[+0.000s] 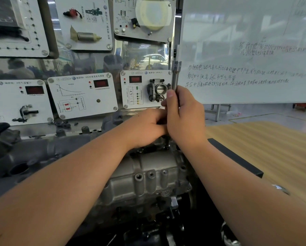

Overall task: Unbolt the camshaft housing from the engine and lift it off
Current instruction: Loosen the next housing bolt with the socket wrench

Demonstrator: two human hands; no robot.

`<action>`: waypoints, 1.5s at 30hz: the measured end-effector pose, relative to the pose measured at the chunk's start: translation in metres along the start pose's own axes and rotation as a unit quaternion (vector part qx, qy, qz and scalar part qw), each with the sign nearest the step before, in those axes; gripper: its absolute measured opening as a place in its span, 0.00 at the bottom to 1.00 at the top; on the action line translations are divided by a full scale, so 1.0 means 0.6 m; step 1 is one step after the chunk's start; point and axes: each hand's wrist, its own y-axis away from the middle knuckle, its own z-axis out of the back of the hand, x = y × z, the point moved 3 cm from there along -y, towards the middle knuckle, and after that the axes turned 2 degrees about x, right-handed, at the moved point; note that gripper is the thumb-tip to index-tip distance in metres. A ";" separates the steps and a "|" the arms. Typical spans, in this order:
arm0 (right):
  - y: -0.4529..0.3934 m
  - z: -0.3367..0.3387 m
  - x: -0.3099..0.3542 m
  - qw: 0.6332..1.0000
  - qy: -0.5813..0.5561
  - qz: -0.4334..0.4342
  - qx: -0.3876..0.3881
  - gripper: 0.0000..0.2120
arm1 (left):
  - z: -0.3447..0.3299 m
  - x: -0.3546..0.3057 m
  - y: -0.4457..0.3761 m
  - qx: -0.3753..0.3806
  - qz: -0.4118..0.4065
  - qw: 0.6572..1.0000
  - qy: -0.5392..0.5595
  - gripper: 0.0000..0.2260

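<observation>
honestly the main worry is the tool slipping. nearest the camera, the camshaft housing point(148, 176) sits low in the middle of the view, on top of the engine point(33, 157), between the two forearms. it is a pale grey casting, dull and a little grimy, with a row of open threaded bosses along its near side, and it looks seated, not lifted.

a little further on, at its far end, the right hand point(184, 118) has its fingers wrapped round the shaft of a long socket wrench point(175, 75) that stands nearly upright, thumb lying along it. the left hand point(146, 126) is curled in against the lower part of the tool; whether it pinches the shaft or a bolt i cannot tell, since the right hand hides the fingertips. the tool's tip is hidden too.

if the socket is not square on the bolt head, a hard turn could round it or throw the knuckles into the casting. beyond, the sensor display boards point(83, 95) and whiteboard point(246, 50) stand close behind, within reach of a swinging handle.
</observation>
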 end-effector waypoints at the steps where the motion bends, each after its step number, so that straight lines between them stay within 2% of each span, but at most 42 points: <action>1: 0.000 -0.001 0.001 1.000 0.006 -0.001 0.003 0.15 | 0.001 -0.001 0.001 0.002 -0.001 1.000 0.010 0.17; 7: 0.001 -0.002 0.001 1.000 -0.005 -0.003 0.007 0.15 | 0.004 -0.012 0.004 -0.003 -0.010 1.000 -0.002 0.27; 9: 0.001 0.001 0.003 1.000 -0.005 0.015 -0.006 0.12 | 0.001 -0.010 0.002 0.002 -0.013 1.000 -0.014 0.26; 11: 0.000 0.002 0.002 1.000 -0.013 0.017 -0.012 0.09 | 0.001 -0.007 0.000 -0.002 -0.013 1.000 -0.016 0.19; 13: -0.002 0.000 -0.002 1.000 -0.013 0.003 -0.004 0.11 | 0.000 -0.002 -0.002 -0.005 -0.003 1.000 -0.008 0.12; 17: -0.002 -0.003 -0.002 1.000 -0.020 -0.006 0.007 0.14 | 0.002 0.001 -0.002 -0.002 0.002 1.000 -0.011 0.09; 19: -0.001 -0.003 -0.002 0.999 -0.030 -0.007 0.013 0.15 | 0.004 -0.001 -0.001 -0.006 0.000 1.000 -0.015 0.11; 20: 0.000 -0.003 -0.003 0.999 -0.030 -0.003 0.014 0.15 | 0.003 -0.005 0.001 -0.002 -0.004 1.000 -0.016 0.15; 23: 0.000 -0.001 -0.001 1.000 -0.011 0.024 -0.006 0.10 | 0.003 -0.011 0.003 0.004 -0.009 1.000 -0.019 0.24; 25: 0.000 0.000 0.001 0.999 -0.011 0.031 -0.012 0.07 | 0.003 -0.008 0.001 -0.001 -0.009 1.000 -0.013 0.23; 27: 0.001 -0.001 0.002 1.000 -0.003 0.024 -0.004 0.14 | 0.003 -0.004 0.000 -0.003 -0.003 1.000 -0.004 0.19; 29: 0.001 -0.002 0.003 1.000 0.002 0.016 0.004 0.16 | 0.002 0.000 -0.001 -0.002 0.001 1.000 0.001 0.16; 32: 0.001 -0.002 0.003 1.000 -0.004 -0.002 0.013 0.14 | 0.004 -0.002 0.001 -0.007 0.006 1.000 -0.001 0.16; 34: 0.002 -0.003 0.002 1.000 -0.005 -0.009 0.017 0.16 | 0.004 -0.003 0.002 -0.011 0.004 1.000 -0.018 0.19; 37: 0.003 -0.002 0.006 1.000 0.008 0.006 0.007 0.17 | 0.001 -0.001 0.000 -0.010 -0.002 0.999 -0.031 0.16; 41: 0.003 0.000 0.002 1.000 -0.001 0.001 -0.005 0.13 | 0.001 0.001 0.000 -0.010 -0.003 1.000 0.005 0.13; 45: 0.001 0.000 0.001 1.000 -0.008 -0.015 -0.003 0.11 | 0.003 -0.002 0.003 -0.007 -0.005 1.000 0.021 0.16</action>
